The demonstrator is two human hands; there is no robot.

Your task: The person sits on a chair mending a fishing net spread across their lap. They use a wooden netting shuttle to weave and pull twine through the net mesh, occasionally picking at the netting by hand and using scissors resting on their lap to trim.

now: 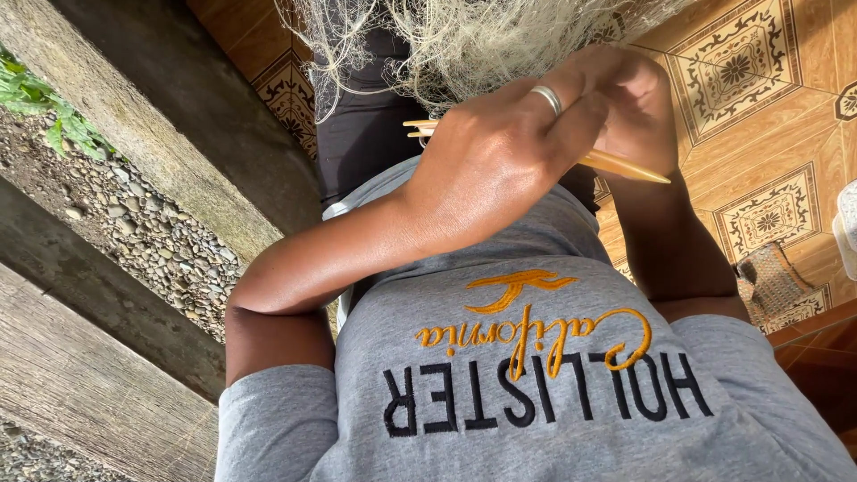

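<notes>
Head view: left hand (500,156) fingers pinch a smooth yellow netting needle (616,165) beside tangled pale mesh (464,45); right hand (638,98) fingers curled, grip unclear.

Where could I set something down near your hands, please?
The patterned floor tiles right of the right hand lie bare, as does the concrete ledge left, beside the gravel. The middle is crowded: the net hangs there and the left hand holds a yellow needle.

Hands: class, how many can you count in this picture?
2. The left hand, wearing a ring, is in the middle, closed on the yellow needle. The right hand is just behind it, partly hidden, at the pale net. No others show.
</notes>
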